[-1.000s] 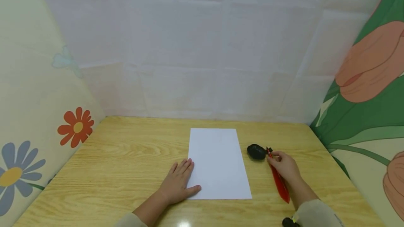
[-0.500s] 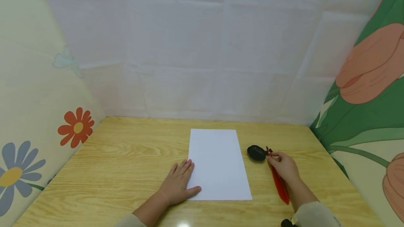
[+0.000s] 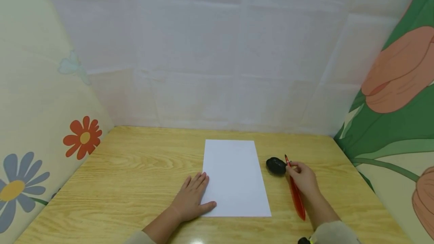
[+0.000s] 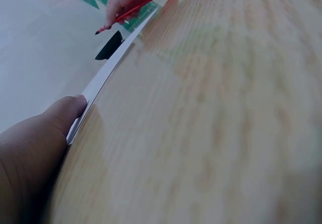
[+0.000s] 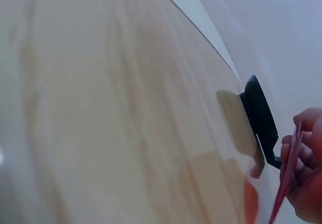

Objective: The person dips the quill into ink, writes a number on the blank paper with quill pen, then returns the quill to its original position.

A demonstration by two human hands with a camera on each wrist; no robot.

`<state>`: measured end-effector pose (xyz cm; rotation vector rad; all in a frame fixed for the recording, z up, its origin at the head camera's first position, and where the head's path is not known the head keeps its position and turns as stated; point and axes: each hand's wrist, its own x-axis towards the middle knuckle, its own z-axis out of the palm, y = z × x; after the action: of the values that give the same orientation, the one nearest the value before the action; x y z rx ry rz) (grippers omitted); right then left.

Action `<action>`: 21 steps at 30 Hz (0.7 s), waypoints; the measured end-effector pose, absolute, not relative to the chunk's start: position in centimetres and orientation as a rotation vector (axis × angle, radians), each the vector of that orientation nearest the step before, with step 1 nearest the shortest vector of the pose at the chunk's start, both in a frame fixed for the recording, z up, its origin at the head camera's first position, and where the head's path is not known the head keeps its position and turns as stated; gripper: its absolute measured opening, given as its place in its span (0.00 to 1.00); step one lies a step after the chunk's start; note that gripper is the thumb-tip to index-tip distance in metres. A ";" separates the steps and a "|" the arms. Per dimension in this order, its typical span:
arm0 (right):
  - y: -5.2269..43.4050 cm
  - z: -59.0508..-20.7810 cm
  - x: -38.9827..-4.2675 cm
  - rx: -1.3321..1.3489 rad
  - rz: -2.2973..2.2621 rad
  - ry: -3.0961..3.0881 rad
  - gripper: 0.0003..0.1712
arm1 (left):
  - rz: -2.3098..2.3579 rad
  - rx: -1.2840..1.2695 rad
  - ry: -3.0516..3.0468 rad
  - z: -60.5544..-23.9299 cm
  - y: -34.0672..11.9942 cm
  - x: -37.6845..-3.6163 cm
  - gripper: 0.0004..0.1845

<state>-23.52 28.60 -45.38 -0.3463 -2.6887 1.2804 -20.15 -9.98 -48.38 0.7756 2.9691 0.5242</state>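
Note:
My left hand (image 3: 190,199) lies flat with its fingers spread, pressing the left edge of a white sheet of paper (image 3: 235,178). In the left wrist view its thumb (image 4: 65,110) rests on the sheet's near corner. Right of the paper, my right hand (image 3: 305,179) pinches a red feather quill pen (image 3: 295,195) near its dark nib, which points up and away; the feather trails toward me. Close beside those fingers sits a small black oval dish (image 3: 275,166). In the right wrist view the dish (image 5: 259,105) shows a short bent handle reaching toward the fingertips.
Everything lies on a wood-grain table (image 3: 135,165). A white cloth (image 3: 190,48) hangs behind it, with flowered panels at left and right. A small black object (image 3: 304,240) shows by the right sleeve at the bottom edge.
My right hand has shifted slightly left with the quill, whose nib now stands a little higher and whose feather end has swung left. The left hand stays on the paper.

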 end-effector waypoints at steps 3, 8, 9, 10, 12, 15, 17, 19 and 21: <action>28.2 -45.4 -23.7 -0.338 1.296 -2.652 0.21 | 0.526 0.775 2.970 -48.4 -10.0 -20.2 0.49; 27.7 -45.5 -23.8 -0.338 1.405 -2.593 0.23 | 0.530 0.777 2.970 -48.5 -10.0 -20.2 0.49; 27.7 -45.5 -23.8 -0.338 1.435 -2.584 0.23 | 0.531 0.778 2.968 -48.5 -10.0 -20.2 0.49; 27.6 -45.5 -23.8 -0.339 1.466 -2.571 0.24 | 0.530 0.777 2.967 -48.5 -10.0 -20.2 0.49; 27.4 -45.5 -23.8 -0.328 1.505 -2.551 0.24 | 0.527 0.776 2.963 -48.5 -10.0 -20.1 0.49; 27.2 -45.7 -23.8 -0.307 1.556 -2.512 0.24 | 0.524 0.772 2.957 -48.6 -10.0 -20.1 0.49; 27.1 -45.8 -23.8 -0.292 1.581 -2.486 0.24 | 0.525 0.771 2.955 -48.6 -10.0 -20.2 0.50; 26.9 -45.8 -23.9 -0.280 1.641 -2.441 0.25 | 0.528 0.770 2.955 -48.6 -10.0 -20.2 0.50; 26.7 -45.8 -24.0 -0.262 1.703 -2.385 0.25 | 0.532 0.770 2.957 -48.6 -9.9 -20.2 0.50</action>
<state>-23.98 26.66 -45.84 -0.2616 -2.3854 1.7029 -20.22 -9.95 -48.56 0.7700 2.9569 0.5321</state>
